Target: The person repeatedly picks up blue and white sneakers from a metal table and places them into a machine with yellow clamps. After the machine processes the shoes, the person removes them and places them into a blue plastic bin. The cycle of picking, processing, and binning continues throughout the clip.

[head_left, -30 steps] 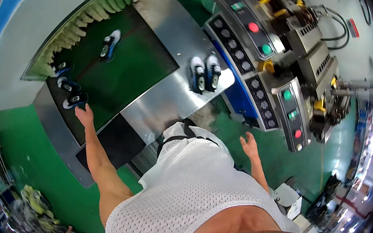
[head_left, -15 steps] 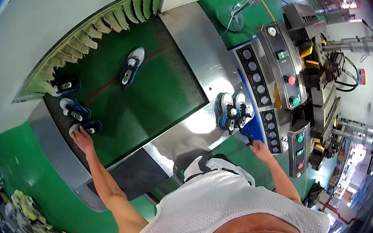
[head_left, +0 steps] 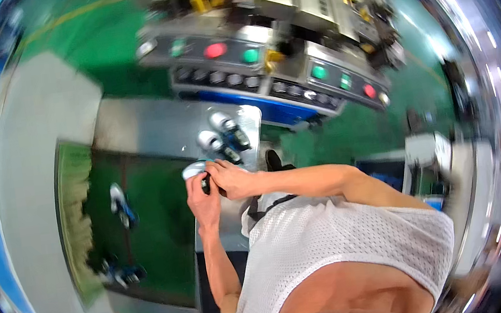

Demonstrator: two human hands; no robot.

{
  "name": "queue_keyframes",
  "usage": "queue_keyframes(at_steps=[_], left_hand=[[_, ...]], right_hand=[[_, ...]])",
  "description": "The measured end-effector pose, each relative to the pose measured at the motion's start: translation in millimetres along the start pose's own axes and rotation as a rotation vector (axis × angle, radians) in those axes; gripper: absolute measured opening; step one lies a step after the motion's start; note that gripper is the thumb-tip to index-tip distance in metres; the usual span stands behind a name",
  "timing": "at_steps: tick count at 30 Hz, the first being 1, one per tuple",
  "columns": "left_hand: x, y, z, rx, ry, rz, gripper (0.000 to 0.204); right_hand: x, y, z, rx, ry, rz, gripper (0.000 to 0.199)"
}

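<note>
A shoe with a pale toe and dark upper is gripped by both of my hands above the metal ledge's edge. My left hand has its fingers closed round the near side. From the right, my right hand closes over the opposite end, its fingers hiding much of the upper. Just beyond them a pair of grey, black and blue shoes, one beside the other, rests on the metal ledge. Another shoe lies on the green conveyor belt. More dark shoes, blurred, sit farther down the belt.
A white machine housing with a fringed curtain over its opening stands at the left. Along the far side run control panels with red and green buttons, below metal presses. Green floor shows to the right.
My view has turned right toward the presses. My left hand has lifted a shoe off the belt and brought it near my body. My right hand has come across onto that shoe.
</note>
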State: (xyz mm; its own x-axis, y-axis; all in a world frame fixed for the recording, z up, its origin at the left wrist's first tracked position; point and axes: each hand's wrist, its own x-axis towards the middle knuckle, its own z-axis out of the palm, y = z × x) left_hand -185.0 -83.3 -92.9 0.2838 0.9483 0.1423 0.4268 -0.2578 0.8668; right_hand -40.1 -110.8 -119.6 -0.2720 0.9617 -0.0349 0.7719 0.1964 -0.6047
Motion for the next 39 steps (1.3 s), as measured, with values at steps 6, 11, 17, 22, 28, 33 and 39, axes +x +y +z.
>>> queue_keyframes(at_steps=[6, 11, 17, 22, 28, 33, 39], left_hand=[[84.7, 157.2, 96.3, 0.042, -0.38, 0.471, 0.039], [112.4, 275.0, 190.9, -0.189, -0.529, 0.826, 0.063], [164.8, 328.4, 334.6, -0.328, -0.605, 0.628, 0.048], [229.3, 325.4, 500.5, -0.294, -0.745, 0.446, 0.053], [274.6, 356.6, 642.4, -0.028, -0.682, 0.172, 0.055], [304.0, 312.5, 726.3, 0.256, -0.453, 0.437, 0.057], [349.1, 278.5, 744.1, 0.238, -0.566, 0.374, 0.066]], right_hand=[[-86.9, 57.6, -164.9, 0.387, 0.292, 0.272, 0.058], [-221.3, 105.4, -225.1, 1.268, 0.851, 0.382, 0.059], [-332.6, 138.2, -256.3, 1.805, 1.27, 0.306, 0.044], [-365.5, 184.5, -246.1, 1.75, 1.576, 0.375, 0.036], [-393.1, 184.1, -263.2, 1.622, 1.733, 0.665, 0.034], [-397.1, 181.0, -266.9, 1.628, 1.727, 0.657, 0.037], [-391.0, 195.7, -285.0, 1.614, 1.617, 0.725, 0.043]])
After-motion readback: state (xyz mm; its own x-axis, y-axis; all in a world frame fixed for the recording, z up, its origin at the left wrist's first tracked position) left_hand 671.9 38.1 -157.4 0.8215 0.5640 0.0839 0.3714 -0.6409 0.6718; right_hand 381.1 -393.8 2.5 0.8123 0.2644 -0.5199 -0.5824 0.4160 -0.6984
